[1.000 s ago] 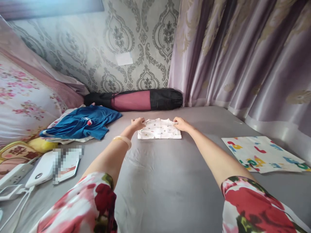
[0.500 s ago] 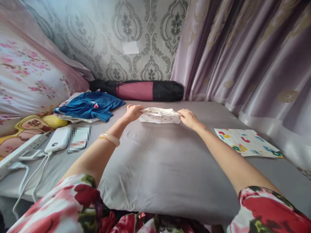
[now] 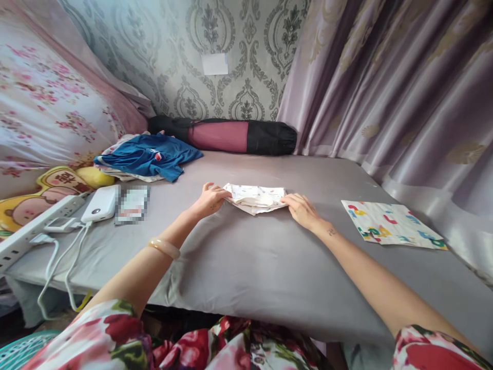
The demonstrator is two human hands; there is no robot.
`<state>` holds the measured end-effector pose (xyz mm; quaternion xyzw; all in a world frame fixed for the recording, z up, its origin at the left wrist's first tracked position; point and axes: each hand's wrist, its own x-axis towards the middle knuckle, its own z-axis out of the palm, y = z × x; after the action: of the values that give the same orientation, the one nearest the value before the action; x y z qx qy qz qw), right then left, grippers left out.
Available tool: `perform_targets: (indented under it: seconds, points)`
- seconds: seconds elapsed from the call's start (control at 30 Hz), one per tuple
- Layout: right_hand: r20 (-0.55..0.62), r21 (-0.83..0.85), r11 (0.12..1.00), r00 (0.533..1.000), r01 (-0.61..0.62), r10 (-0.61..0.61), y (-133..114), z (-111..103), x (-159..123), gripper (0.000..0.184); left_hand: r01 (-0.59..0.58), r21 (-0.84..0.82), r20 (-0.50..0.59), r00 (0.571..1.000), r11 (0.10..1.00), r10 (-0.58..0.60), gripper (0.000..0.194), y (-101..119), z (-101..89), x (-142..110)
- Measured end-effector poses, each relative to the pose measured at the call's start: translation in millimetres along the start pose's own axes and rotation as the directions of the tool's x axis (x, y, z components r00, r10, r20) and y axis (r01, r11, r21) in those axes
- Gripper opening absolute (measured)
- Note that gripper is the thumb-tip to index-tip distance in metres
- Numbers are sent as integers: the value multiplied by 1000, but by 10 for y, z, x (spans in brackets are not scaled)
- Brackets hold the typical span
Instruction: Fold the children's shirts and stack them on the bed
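Observation:
A folded white printed garment (image 3: 256, 195) lies at the middle of the grey-sheeted bed (image 3: 265, 267), its layered edges turned towards me. What kind of garment it is I cannot make out. At its left end, my left hand (image 3: 213, 198) pinches the fabric between thumb and fingers. My right hand (image 3: 303, 209) grips the opposite end, fingers closed over the corner. Between the two hands the near edge sags slightly. To the right of my right hand lies a flat, folded white cloth (image 3: 393, 223) with colourful shapes.
A blue T-shirt (image 3: 154, 154) tops a clothes pile at the back left. Nearer are a white power bank (image 3: 100, 203), a pixelated phone-like object (image 3: 132, 205) and a power strip (image 3: 42, 226) with cables. A black and pink long bag (image 3: 219, 136) lies along the wall.
Both hands have brought the garment nearer and lower, onto the sheet. It has turned so its printed face shows at the top and the layered edges face me. My view has tilted down slightly.

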<state>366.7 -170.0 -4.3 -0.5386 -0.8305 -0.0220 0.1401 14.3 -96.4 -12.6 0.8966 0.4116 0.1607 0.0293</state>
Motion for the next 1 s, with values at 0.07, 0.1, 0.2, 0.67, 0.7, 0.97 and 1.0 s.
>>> perform_targets:
  seconds: [0.07, 0.1, 0.2, 0.67, 0.7, 0.97, 1.0]
  points:
    - [35, 4, 1000, 999, 24, -24, -24, -2, -75, 57, -26, 1, 77, 997, 1000, 26, 55, -4, 6, -94]
    - [59, 9, 999, 997, 41, -42, -30, -4, -113, 61, -38, 3, 117, 992, 999, 37, 60, -4, 2, -138]
    - [131, 35, 997, 989, 65, -69, -27, -8, -184, 67, -47, 1, 202, 978, 999, 45, 69, 6, -27, -222]
    - [133, 73, 990, 985, -124, 114, -582, 396, 586, 55, 56, 26, 168, 984, 998, -59, 53, 688, 387, 341]
    - [156, 65, 990, 981, -127, 116, -610, 423, 573, 56, 76, 37, 193, 978, 996, -82, 55, 708, 418, 325]
    - [232, 51, 989, 965, -140, 124, -616, 444, 545, 59, 64, 5, 238, 969, 998, -63, 57, 605, 401, 316]
    - [240, 59, 988, 963, -144, 126, -608, 432, 562, 59, 64, -4, 213, 975, 998, -62, 53, 589, 388, 336]
